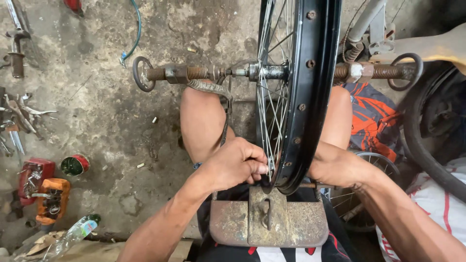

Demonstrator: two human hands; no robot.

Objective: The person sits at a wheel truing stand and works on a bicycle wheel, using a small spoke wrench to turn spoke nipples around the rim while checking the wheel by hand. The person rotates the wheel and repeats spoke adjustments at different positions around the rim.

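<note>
Black rim (310,97) is standing between your hands: left hand (233,165) is pinching spokes (272,111); right hand (335,167) is hiding behind it, grip unclear.

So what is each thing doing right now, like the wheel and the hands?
Wheel: upright, clamped in the rusty stand by its axle.
Left hand: closed, fingers pinching at the spokes near the rim.
Right hand: behind the rim, grip hidden.
Plastic bottle: lying on its side.
Small tin: open.

Single head view, steeply downward, close over wheel rim (310,97).
</note>
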